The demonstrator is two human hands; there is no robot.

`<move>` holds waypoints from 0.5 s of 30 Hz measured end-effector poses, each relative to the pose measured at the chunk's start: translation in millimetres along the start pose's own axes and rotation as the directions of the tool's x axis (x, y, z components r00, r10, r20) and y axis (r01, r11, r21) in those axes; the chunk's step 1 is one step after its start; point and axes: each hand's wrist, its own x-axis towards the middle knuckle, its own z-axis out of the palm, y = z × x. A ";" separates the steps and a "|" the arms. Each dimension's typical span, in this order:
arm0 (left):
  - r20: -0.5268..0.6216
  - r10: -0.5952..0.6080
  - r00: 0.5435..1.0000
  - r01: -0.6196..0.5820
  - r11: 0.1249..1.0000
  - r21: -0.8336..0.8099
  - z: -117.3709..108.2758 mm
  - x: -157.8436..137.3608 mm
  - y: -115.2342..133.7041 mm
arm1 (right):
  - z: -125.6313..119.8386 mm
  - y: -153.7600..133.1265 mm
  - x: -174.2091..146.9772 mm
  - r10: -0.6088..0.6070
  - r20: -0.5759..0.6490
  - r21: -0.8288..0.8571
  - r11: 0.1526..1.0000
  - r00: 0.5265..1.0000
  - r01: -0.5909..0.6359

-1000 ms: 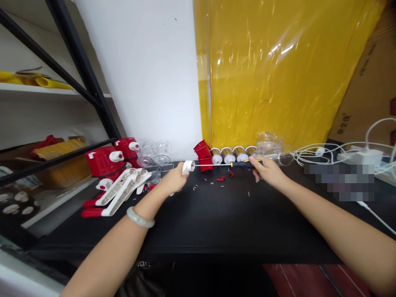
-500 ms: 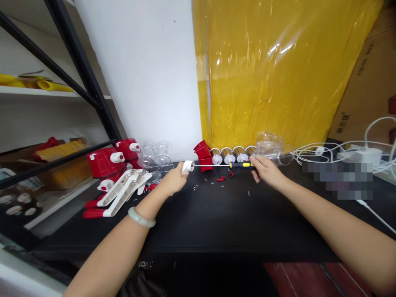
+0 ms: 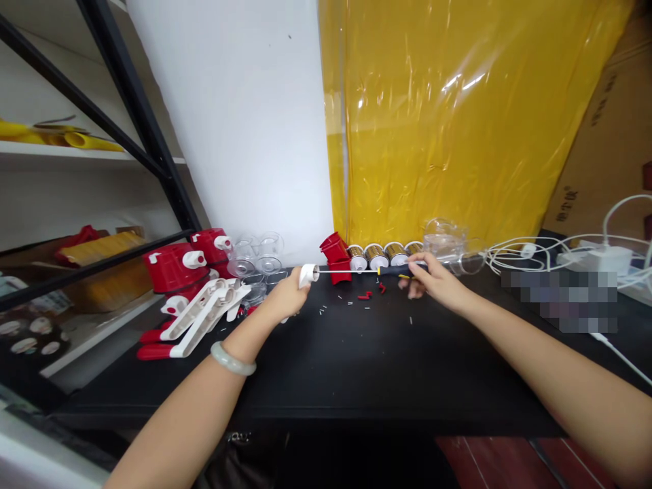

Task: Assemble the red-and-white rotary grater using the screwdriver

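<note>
My left hand (image 3: pixel 289 293) is closed around a white plastic part (image 3: pixel 308 275) whose round opening faces right. Into that opening runs the thin shaft of a screwdriver (image 3: pixel 394 271) with a dark blue and yellow handle, held level above the table. Thumb and fingers of my right hand (image 3: pixel 432 280) grip the handle's rear end. How the tip meets the part inside is hidden. Beneath the shaft lie small red pieces (image 3: pixel 365 296) and several tiny screws or pins (image 3: pixel 350 303).
White handles with red grips (image 3: pixel 201 319) lie left, beside red housings (image 3: pixel 176 268) and clear cups (image 3: pixel 262 251). Red funnel-like pieces (image 3: pixel 336 257) and several mesh cylinders (image 3: pixel 377 257) line the back of the black table (image 3: pixel 356 373). Clear containers (image 3: pixel 448 244) and white cables (image 3: pixel 514 251) are at right.
The screwdriver handle has rolled, its yellow patch now facing lower. My right fingers have shifted around the handle and spread slightly. My left hand and the white part have stayed almost still.
</note>
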 end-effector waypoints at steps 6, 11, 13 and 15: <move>-0.015 -0.018 1.000 0.018 1.000 -0.010 -3.1 0.4 0.2 | 1.0 -6.0 -5.6 -0.180 0.042 -0.144 0.972 0.983 0.184; -0.040 -0.008 0.999 0.009 1.000 0.022 -2.5 -0.2 1.3 | 0.0 -5.3 -5.3 -0.025 0.015 -0.245 0.969 1.000 0.028; -0.048 -0.011 0.999 0.012 1.000 0.021 -3.6 0.7 0.7 | 3.3 -2.3 -3.8 -0.116 -0.022 -0.124 0.986 0.993 0.113; -0.048 -0.014 0.999 0.014 1.000 0.013 -5.1 1.7 0.1 | 6.0 -1.0 -4.0 -0.264 -0.056 -0.097 0.961 0.963 0.258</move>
